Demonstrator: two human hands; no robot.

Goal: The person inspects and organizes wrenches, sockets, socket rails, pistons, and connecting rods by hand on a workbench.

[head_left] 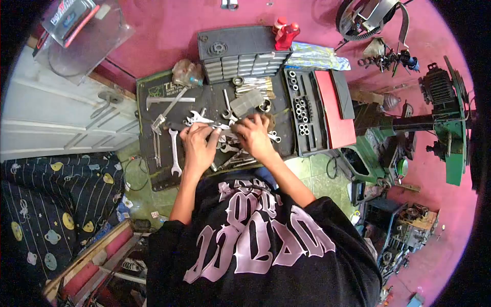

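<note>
Wrenches (239,156) lie in a loose heap on a dark table (181,180), below and between two bare hands. They are hard, smooth and shiny, with long thin bars and round or forked ends. The left hand (200,146) bends its fingers at the left side of the heap, close to a bright bit of metal (220,126). The right hand (251,135) curls over the other side, knuckles up. I cannot tell if either hand is closed on a tool — the fingers cover too much.

The bright bit sits between the two hands and seems to run mostly left to right. A big wrench (175,152) lies left of the left hand, forked at both ends — its long side runs away from the person. Past the hands are a see-through box (246,104) and some grey drawers (245,66). Round metal sockets (302,108) sit in a tray (316,128) on the right.

The right fingers are blurry. The hands hide part of the heap, and its wrenches cross over each other. The black shirt (245,240) with pale letters blocks some of the table's near edge.
</note>
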